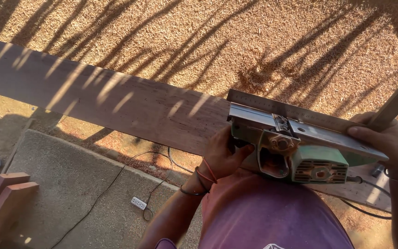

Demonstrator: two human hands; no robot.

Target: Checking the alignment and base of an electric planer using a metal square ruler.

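A green electric planer (300, 152) is held turned on its side against the body, with the left hand (222, 154) closed around its front grip at 9 o'clock and the right hand (385, 138) wrapped over its rear end at 3 o'clock. Behind it, a long wooden plank (97, 99) is laid across from 9 to 3 o'clock, a steel ruler (282, 108) resting on it just beyond the planer. Farther out, the ground is covered with wood shavings (254, 41).

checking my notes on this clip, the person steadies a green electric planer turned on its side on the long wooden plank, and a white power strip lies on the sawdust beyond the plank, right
Not quite. The head view shows the white power strip on the grey concrete slab near the person, not on the sawdust beyond. The rest holds: both hands, left and right, steady the green electric planer on the long wooden plank.
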